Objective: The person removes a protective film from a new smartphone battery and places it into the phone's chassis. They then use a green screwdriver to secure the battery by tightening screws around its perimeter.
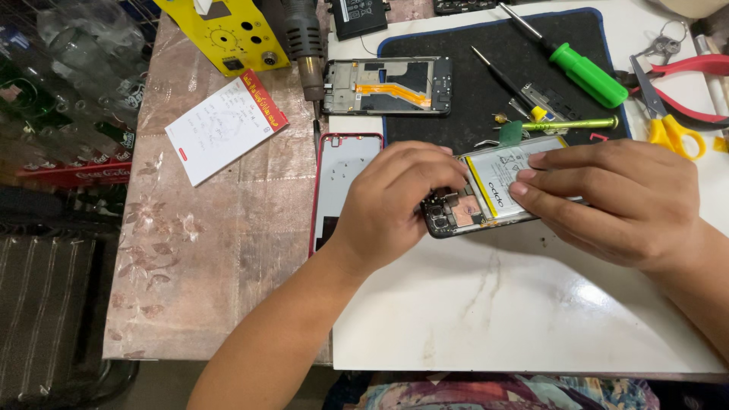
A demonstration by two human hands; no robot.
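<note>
Head view, centre of the frame: an opened phone [486, 193] lies on the white slab [493, 304], its pale battery [507, 168] facing up. The left hand [395, 201] curls over the camera end, fingers bunched and pinching that edge. The right hand [615, 201] lies flat, fingers pressed together on the battery. I'd keep that flat hand steady so the body doesn't slide, and go gently near the flex.

A red back cover [338, 182] sits just left, a bare frame [387, 86] above it, and a green screwdriver [581, 70] upper right. Whatever the left fingertips grip is hidden; the phone's right end is covered too.
</note>
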